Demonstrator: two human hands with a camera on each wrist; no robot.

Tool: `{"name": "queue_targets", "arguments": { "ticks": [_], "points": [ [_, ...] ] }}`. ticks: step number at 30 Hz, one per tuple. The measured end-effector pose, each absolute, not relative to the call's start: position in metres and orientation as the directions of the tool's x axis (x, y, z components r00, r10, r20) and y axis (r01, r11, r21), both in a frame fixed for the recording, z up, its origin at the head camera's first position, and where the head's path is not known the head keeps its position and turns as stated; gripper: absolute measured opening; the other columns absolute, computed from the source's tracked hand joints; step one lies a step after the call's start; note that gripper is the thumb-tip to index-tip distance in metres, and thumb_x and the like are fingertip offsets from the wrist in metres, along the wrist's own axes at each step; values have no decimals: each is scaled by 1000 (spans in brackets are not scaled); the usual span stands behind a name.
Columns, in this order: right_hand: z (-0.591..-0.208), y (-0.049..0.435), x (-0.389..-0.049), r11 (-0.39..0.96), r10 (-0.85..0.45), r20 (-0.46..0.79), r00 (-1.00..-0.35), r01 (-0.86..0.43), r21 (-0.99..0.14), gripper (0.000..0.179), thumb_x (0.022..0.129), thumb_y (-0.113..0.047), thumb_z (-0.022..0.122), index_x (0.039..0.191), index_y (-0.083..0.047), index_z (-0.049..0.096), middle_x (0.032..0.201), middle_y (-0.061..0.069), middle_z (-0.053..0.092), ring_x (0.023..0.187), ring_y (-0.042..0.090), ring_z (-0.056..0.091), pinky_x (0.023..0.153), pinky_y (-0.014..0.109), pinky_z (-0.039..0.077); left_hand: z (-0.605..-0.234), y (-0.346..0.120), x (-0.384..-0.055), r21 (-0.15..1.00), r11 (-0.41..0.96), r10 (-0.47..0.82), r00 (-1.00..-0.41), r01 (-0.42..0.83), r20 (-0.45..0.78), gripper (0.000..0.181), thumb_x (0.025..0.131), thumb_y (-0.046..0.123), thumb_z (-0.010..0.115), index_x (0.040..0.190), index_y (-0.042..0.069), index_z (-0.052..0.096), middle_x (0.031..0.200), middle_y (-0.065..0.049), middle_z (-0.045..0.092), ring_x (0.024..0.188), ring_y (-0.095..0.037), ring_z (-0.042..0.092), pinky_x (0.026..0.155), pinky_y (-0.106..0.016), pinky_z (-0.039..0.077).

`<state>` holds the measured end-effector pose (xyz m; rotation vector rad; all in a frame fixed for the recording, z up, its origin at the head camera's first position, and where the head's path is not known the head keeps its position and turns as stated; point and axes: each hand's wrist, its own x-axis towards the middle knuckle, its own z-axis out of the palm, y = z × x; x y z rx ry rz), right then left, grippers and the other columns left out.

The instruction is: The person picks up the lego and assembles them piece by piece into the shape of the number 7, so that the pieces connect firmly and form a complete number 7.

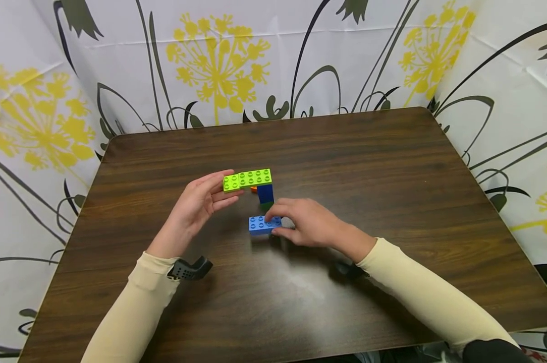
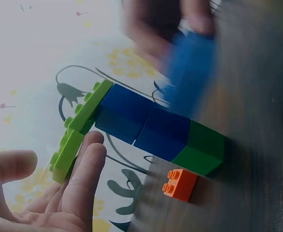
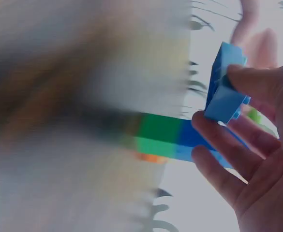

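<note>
My right hand (image 1: 312, 222) pinches a light blue toy building brick (image 1: 257, 228) between thumb and fingers, studs up, in front of a small tower. In the left wrist view that brick is blurred. The tower has a green brick (image 2: 202, 147) at its base, dark blue bricks (image 2: 126, 111) stacked on it, and a lime green plate (image 1: 257, 177) on top, jutting left. A shorter lime piece (image 1: 230, 183) continues the overhang at its left end. My left hand (image 1: 187, 212) has its fingers extended against the underside of that piece, thumb held apart.
An orange brick (image 2: 182, 185) is on the table beside the tower's base, mostly hidden in the head view. The dark wood table (image 1: 369, 166) has a white floral curtain (image 1: 278, 60) behind it. A dark wrist strap (image 1: 189, 269) is on my left wrist.
</note>
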<state>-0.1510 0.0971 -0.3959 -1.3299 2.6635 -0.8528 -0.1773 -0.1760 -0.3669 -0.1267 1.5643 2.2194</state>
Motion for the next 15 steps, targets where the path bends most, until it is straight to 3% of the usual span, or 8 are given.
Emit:
{"name": "queue_targets", "arguments": {
  "ticks": [4,8,15],
  "points": [
    [-373,96,-152,361,-740,330,-586,-760,-540,28,89,-25,75,114,-17,65,109,-6,63,89,7,57,78,22,50,-365,-175,-178,897,-255,293,-913,-360,-283,46,101,26,57,138,0,50,122,-11,65,103,-26,69,89,-38,51],
    [-356,93,-159,320,-681,461,-568,-798,-510,30,88,-23,76,115,-14,65,111,-2,63,93,9,58,80,24,51,-364,-174,-180,914,-223,298,-917,-338,-266,46,102,26,54,138,-2,49,119,-10,66,101,-24,69,87,-38,52],
    [-342,80,-179,396,-587,501,-635,-766,-506,33,89,-16,75,119,-12,63,115,0,62,96,11,58,82,26,51,-362,-174,-182,918,-221,318,-915,-328,-250,50,102,29,55,139,-3,47,118,-12,66,101,-25,69,87,-39,52]
  ]
}}
